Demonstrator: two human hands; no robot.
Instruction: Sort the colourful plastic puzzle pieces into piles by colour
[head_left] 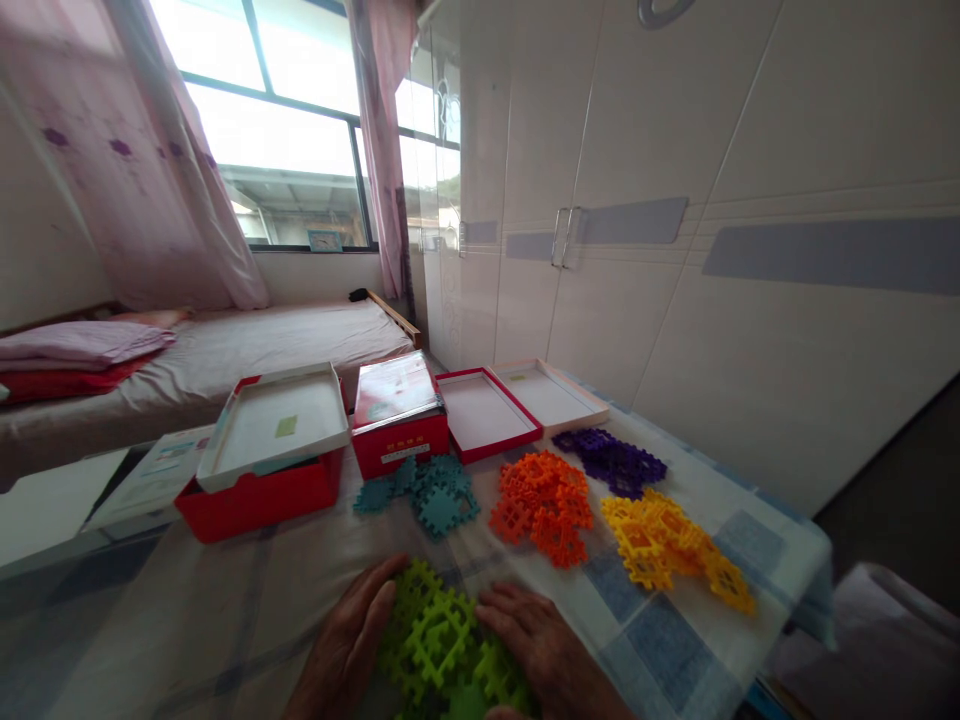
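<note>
A pile of lime-green notched plastic building pieces [442, 635] lies on the checked cloth at the bottom middle. My left hand [352, 630] rests along its left side, fingers stretched forward and touching the outer pieces. Against the right side of the pile is my right hand [536, 635], its fingers extended over the edge pieces and its thumb partly in view at the bottom. Both hands are open around the heap rather than gripping a single piece. Beyond it sit a teal pile [442, 495] and an orange pile [544, 505] of similar pieces.
Yellow pieces [667, 545] and purple pieces [611, 460] lie to the right. Behind stand a red box [401, 440], a red tray [262, 505] with a white lid [277, 430] on it, and two shallow open lids. The table edge [810, 570] drops off at right.
</note>
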